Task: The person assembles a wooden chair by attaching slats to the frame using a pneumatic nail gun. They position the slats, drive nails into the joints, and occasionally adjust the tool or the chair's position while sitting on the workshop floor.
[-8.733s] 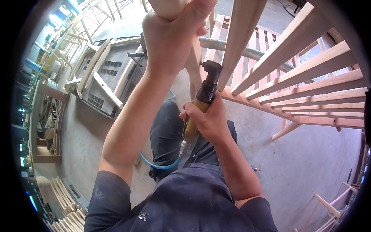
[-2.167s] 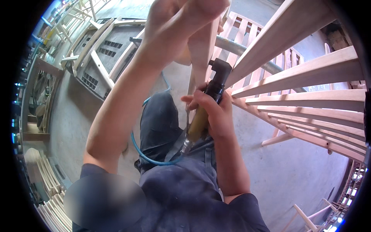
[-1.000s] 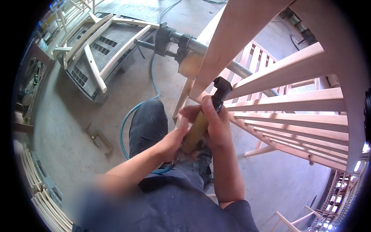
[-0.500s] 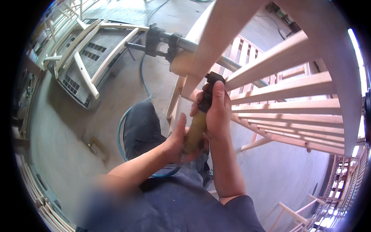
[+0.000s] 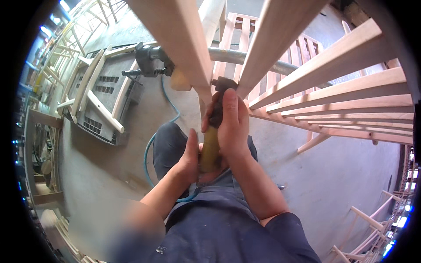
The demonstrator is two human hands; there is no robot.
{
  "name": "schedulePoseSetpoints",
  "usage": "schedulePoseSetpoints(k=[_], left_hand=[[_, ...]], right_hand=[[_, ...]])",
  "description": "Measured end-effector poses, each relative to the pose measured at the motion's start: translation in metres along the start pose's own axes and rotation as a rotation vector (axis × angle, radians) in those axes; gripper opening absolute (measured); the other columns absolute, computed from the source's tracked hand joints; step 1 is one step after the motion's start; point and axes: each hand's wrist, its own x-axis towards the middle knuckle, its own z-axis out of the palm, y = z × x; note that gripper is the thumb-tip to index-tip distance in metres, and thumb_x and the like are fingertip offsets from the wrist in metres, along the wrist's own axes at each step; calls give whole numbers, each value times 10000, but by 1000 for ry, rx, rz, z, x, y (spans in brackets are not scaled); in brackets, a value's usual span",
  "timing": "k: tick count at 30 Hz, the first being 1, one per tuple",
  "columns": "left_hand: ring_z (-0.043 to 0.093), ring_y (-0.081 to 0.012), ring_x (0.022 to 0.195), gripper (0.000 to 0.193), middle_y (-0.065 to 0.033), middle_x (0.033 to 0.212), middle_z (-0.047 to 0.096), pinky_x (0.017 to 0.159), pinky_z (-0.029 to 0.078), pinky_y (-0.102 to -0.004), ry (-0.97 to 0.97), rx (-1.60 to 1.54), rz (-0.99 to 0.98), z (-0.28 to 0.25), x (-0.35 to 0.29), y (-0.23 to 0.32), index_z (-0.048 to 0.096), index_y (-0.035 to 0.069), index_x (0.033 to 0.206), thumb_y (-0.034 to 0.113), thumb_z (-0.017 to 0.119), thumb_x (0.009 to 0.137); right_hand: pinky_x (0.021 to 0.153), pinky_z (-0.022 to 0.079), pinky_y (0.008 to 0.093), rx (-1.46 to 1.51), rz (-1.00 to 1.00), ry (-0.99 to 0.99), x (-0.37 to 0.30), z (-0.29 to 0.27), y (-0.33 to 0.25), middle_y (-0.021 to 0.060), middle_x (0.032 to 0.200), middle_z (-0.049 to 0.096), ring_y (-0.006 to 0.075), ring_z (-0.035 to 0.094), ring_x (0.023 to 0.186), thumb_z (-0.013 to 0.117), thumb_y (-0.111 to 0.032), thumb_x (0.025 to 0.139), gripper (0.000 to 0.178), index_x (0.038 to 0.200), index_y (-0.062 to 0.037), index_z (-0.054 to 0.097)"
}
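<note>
Two edges of the slatted frame (image 5: pixel 324 65) closely flank the power tool (image 5: pixel 211 142); bare floor (image 5: pixel 125 160) opens left of the frame. Right hand (image 5: pixel 233 127) clamped round the tool's neck; left hand (image 5: pixel 188 161) cups its lower end, thumb raised, closure unclear.

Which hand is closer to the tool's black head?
Right. The right hand wraps the tool just below its black head; the left hand is farther down, at the yellow lower part.

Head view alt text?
A person's right hand grips a yellow-and-black angled tool, left hand at its base, near a pale slatted wooden frame. A grey metal bar crosses beyond; a blue hose loops beside a dark-trousered knee.
</note>
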Motion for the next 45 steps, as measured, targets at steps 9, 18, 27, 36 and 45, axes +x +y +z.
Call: schedulePoseSetpoints(k=[9, 18, 27, 36, 45], left_hand=[[600, -178, 551, 1173, -127, 856, 681, 412, 416, -242, -132, -234, 29, 19, 2, -9, 680, 3, 1111, 992, 130, 801], [632, -158, 632, 1118, -110, 884, 687, 523, 498, -262, 3, -34, 164, 4, 1, -8, 672, -2, 1115, 962, 188, 821], [570, -95, 705, 723, -5, 770, 581, 672, 470, -245, 573, 387, 989, -67, -28, 116, 659, -31, 1153, 643, 419, 1051], [592, -94, 740, 433, -20, 851, 581, 695, 507, -249, 612, 195, 1198, -74, -15, 123, 624, -41, 1245, 340, 495, 1084], [744, -219, 925, 427, -179, 1096, 718, 810, 613, -327, -85, 288, 618, -14, -22, 34, 370, 13, 1467, 128, 521, 1085]], right_hand=[[500, 478, 260, 18, 45, -103, 8, -14, -8, 52, 748, 577, 133, 588, 552, 409, -484, 1106, 483, 1018, -27, 537], [504, 490, 287, 92, 46, -132, 9, -15, 3, 61, 764, 587, 156, 598, 557, 409, -467, 1110, 469, 1052, -25, 555], [510, 513, 321, 121, -74, 5, 2, -10, 21, 82, 747, 576, 200, 609, 543, 394, -553, 1087, 540, 1037, -30, 520], [601, 510, 423, 180, -42, 332, -85, -78, 34, 88, 759, 548, 270, 574, 597, 411, -657, 1038, 561, 1054, -108, 530], [620, 477, 386, 200, -178, 697, -150, -111, 18, 44, 766, 508, 218, 514, 621, 392, -686, 1032, 542, 1018, -152, 486]])
